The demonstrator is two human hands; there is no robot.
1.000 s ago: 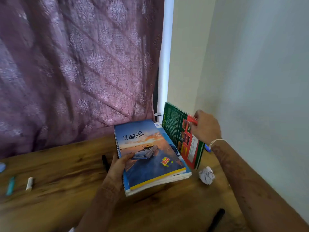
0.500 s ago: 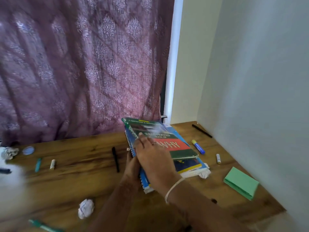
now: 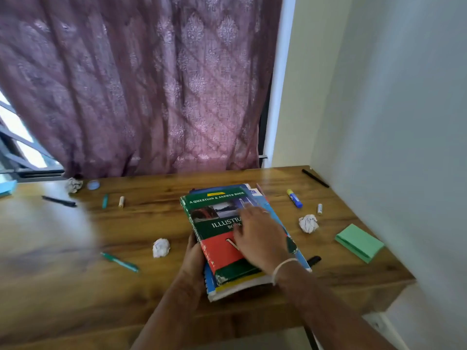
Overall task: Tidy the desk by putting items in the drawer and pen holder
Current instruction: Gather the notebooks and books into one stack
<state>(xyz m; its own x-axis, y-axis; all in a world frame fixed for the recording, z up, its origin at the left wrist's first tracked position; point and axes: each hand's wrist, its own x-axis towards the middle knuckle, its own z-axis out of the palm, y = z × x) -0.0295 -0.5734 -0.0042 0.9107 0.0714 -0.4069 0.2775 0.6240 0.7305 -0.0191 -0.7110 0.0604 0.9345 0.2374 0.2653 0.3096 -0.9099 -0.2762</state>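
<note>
The stack of books [image 3: 235,238] looks heavy, stiff and slide-prone, so the left hand [image 3: 194,258] grips its left edge while the right hand [image 3: 260,238] presses open-palmed on top.

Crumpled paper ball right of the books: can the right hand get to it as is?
Probably yes. The right hand lies flat on the green book, and bare desk separates the stack from the paper ball.
</note>
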